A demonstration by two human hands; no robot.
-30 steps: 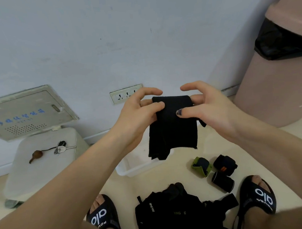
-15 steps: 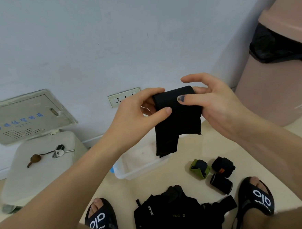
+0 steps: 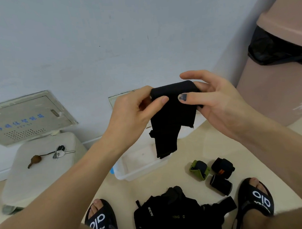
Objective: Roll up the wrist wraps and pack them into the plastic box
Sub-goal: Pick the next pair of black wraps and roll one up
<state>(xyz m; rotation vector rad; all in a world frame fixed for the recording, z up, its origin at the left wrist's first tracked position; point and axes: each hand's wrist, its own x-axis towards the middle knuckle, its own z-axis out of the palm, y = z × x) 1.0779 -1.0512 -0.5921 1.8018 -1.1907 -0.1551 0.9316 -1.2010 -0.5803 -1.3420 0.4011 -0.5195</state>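
Black wrist wrap (image 3: 171,116), partly rolled at its top, pinched between left hand (image 3: 132,114) and right hand (image 3: 215,101), loose tail hanging above the clear plastic box (image 3: 141,170) on the floor. Three rolled wraps (image 3: 213,172) lie right of the box. Pile of unrolled black wraps (image 3: 177,214) between two sandalled feet. Keys (image 3: 60,153) on a white stool (image 3: 34,176), left.

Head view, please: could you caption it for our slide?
Both hands, left and right, roll a black wrist wrap above the plastic box.
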